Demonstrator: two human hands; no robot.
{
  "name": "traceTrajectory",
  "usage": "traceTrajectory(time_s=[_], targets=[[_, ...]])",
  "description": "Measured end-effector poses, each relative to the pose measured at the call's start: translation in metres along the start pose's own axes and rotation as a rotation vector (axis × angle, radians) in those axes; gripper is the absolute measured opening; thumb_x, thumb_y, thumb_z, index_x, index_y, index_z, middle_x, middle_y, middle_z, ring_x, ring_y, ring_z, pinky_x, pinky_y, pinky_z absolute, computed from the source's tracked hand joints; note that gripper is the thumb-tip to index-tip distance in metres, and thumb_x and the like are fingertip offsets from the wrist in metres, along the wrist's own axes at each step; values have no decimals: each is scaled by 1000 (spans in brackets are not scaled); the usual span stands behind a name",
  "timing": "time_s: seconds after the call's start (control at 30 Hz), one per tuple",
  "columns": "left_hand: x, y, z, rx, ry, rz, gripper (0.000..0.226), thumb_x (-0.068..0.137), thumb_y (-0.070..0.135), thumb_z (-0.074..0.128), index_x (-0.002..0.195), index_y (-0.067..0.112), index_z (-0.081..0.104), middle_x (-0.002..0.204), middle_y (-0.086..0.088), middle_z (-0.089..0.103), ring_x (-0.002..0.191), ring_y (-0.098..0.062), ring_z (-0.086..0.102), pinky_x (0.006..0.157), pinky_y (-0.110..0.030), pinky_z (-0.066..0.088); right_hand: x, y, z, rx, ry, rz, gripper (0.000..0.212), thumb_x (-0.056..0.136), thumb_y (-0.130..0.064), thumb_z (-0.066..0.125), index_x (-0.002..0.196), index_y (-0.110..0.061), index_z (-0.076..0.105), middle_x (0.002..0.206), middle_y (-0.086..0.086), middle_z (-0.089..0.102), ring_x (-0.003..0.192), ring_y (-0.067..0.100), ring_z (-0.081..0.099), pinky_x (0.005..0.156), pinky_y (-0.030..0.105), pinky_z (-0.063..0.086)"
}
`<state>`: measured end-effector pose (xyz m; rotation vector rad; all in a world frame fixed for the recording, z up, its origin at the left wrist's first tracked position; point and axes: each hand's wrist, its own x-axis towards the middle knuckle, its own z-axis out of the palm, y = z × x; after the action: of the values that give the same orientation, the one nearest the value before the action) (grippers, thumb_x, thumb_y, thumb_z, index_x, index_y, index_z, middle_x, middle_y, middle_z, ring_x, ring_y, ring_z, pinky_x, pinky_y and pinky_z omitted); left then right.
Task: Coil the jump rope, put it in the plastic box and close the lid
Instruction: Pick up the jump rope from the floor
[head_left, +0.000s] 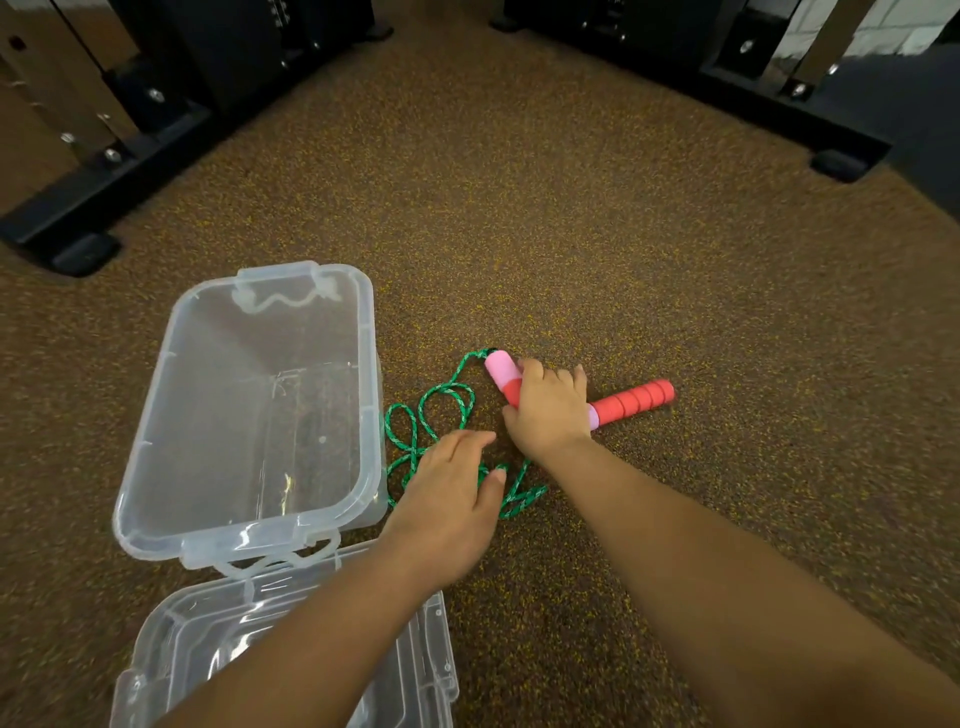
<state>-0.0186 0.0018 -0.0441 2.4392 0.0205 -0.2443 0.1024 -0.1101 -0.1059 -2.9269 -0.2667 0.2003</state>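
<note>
The jump rope's green cord (441, 415) lies in loose loops on the speckled floor, just right of the clear plastic box (156, 415), which stands open with nothing inside. Two red and pink handles (634, 402) lie crossed to the right of the cord. My right hand (550, 410) is closed over both handles where they cross. My left hand (452, 493) rests flat on the cord loops, fingers spread, covering part of them. The clear lid (421, 670) lies on the floor in front of the box, under my left forearm.
Black frames of gym machines stand at the far left (104, 171) and far right (779, 88), with rubber feet on the floor. Brown speckled floor stretches between them and to the right of the handles.
</note>
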Motion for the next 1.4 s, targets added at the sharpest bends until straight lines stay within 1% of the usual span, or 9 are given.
traceTrajectory(time_s=[0.17, 0.27, 0.37, 0.53, 0.67, 0.83, 0.93, 1.2, 1.4], targets=[[-2, 6, 0, -146, -67, -52, 39, 99, 31, 36, 135, 17, 44, 137, 0, 44, 129, -12, 35, 97, -15, 20, -3, 3, -34, 315, 94, -21, 52, 85, -20, 58, 134, -9, 45, 125, 17, 55, 117, 37, 48, 101, 39, 34], [-3, 11, -2, -281, -101, -100, 37, 100, 33, 33, 128, 18, 52, 129, -2, 51, 119, -10, 43, 92, -17, 25, -18, 11, -55, 514, -33, 34, 40, 85, -17, 60, 124, -7, 54, 106, 15, 59, 94, 31, 57, 73, 30, 43], [-4, 17, -6, -412, -130, -167, 48, 99, 42, 25, 127, 16, 54, 129, -3, 53, 116, -9, 44, 92, -22, 26, -40, 17, -80, 853, -254, 211, 31, 86, -15, 59, 117, -12, 54, 84, 10, 61, 67, 20, 56, 62, 34, 49], [1, 23, -12, -838, -197, -327, 72, 94, 56, 5, 125, 15, 56, 129, -8, 58, 117, -18, 51, 102, -32, 32, -94, 20, -121, 1259, -423, 282, 17, 92, -26, 57, 95, -9, 60, 76, 6, 61, 46, 10, 54, 38, 20, 44], [-1, 26, -19, -1163, -306, -374, 86, 85, 70, -1, 112, 17, 62, 121, -9, 61, 117, -23, 54, 108, -39, 31, -141, 21, -142, 1323, -561, 211, 25, 89, -33, 54, 94, -10, 60, 73, 4, 67, 49, 11, 56, 41, 21, 49], [-8, 26, -29, -1499, -478, -375, 104, 79, 78, 6, 118, -1, 61, 117, -21, 66, 108, -27, 62, 98, -37, 44, -173, 20, -135, 1451, -744, 91, 39, 81, -36, 66, 105, -7, 58, 82, 9, 70, 60, 15, 63, 55, 24, 54], [-12, 23, -38, -1629, -539, -341, 102, 79, 78, 11, 114, -2, 64, 122, -22, 63, 116, -32, 57, 101, -37, 42, -182, 17, -125, 1462, -811, 27, 57, 68, -43, 79, 108, -8, 59, 90, 11, 70, 72, 18, 66, 67, 27, 55], [-22, 20, -60, -1560, -588, -238, 55, 92, 42, 32, 114, 3, 66, 112, -13, 71, 102, -22, 68, 97, -34, 45, -192, 7, -104, 1336, -891, -7, 45, 78, -29, 70, 115, -9, 56, 96, 8, 71, 81, 18, 66, 79, 29, 53], [-32, 24, -66, -1491, -638, -172, 49, 91, 37, 35, 110, 7, 69, 109, -10, 72, 102, -21, 68, 95, -33, 49, -197, -4, -86, 1220, -855, -16, 31, 84, -19, 64, 112, -7, 56, 98, 5, 70, 88, 16, 65, 89, 32, 52]])
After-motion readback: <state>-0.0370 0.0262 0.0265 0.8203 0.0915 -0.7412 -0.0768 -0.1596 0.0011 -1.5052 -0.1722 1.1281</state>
